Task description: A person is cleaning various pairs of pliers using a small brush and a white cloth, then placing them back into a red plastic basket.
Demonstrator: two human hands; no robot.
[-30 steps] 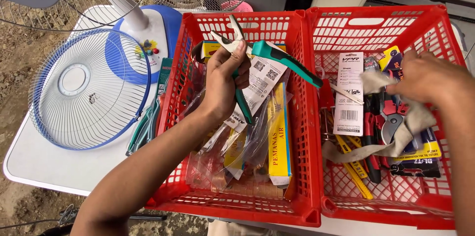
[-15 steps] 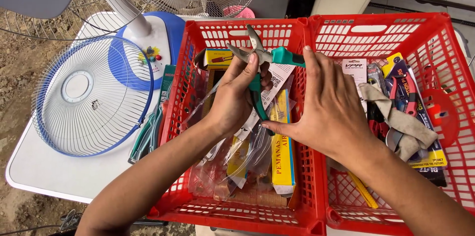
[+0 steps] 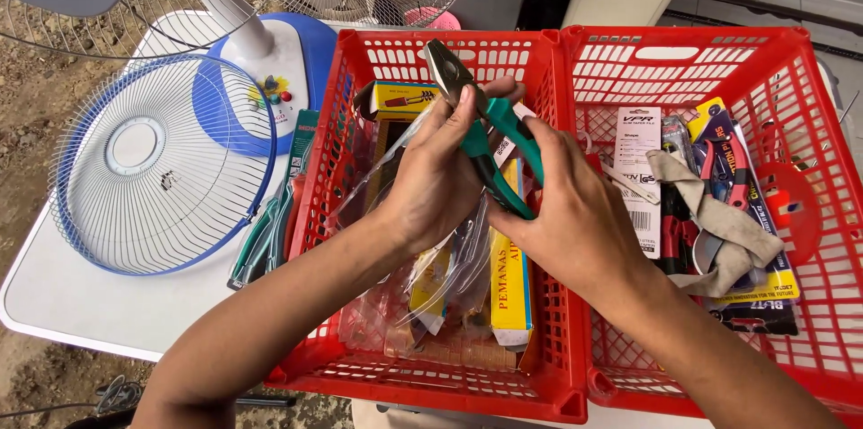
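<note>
Both my hands hold one pair of pliers (image 3: 490, 134) with green and black handles over the left red basket (image 3: 342, 123). My left hand (image 3: 436, 182) grips the pliers near the metal jaws, which point up and away. My right hand (image 3: 575, 213) closes around the handles from the right. Under the hands, the left basket holds packaged tools, clear plastic bags and a yellow box (image 3: 509, 281).
The right red basket (image 3: 809, 105) holds packaged pliers, a grey cloth (image 3: 719, 222) and a red round part. On the white table (image 3: 72, 294) at left lie a blue-rimmed fan guard (image 3: 162, 159), a fan base (image 3: 279, 60) and a green-handled tool (image 3: 265, 231).
My right hand left the right basket, crossed over to the left one and took hold of the pliers' handles. The pliers' jaws, open a second ago, are now closed and tipped upright.
</note>
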